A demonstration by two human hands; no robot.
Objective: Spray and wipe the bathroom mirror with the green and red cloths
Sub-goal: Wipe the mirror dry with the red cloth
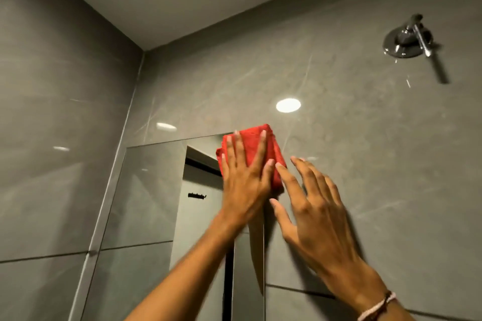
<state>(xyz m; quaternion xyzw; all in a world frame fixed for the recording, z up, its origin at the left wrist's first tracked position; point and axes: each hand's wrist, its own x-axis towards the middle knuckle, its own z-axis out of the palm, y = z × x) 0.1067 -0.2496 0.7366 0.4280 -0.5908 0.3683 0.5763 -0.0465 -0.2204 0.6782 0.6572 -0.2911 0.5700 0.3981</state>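
Pressing flat against the glass, the left hand [243, 180] pins a folded red cloth [254, 148] to the top right corner of the mirror [148, 190]. Its fingers are spread open and do not curl around the fabric, so only palm pressure holds the cloth in place. The cloth overlaps the mirror's upper edge and spills onto the grey tiled wall [365, 151] just above and right of that corner.

Just right of the mirror's edge, the right hand [313, 211] is open and empty, fingers splayed. Its fingertips come near the cloth, but whether they touch it cannot be told. A braided bracelet [378, 305] sits on that wrist.

The green cloth and any spray bottle are out of view.

The main risk looks like the cloth slipping: with no real grasp, a lapse in pressure at this high reach would probably let it slide down the glass or drop. Bare fingers near the mirror's edge could also leave fresh smears on wiped glass. The corner itself might be missed, since much of the cloth rides on tile, not mirror. The chrome wall fixture [409, 39], well up and right of the mirror, seems out of harm's way.
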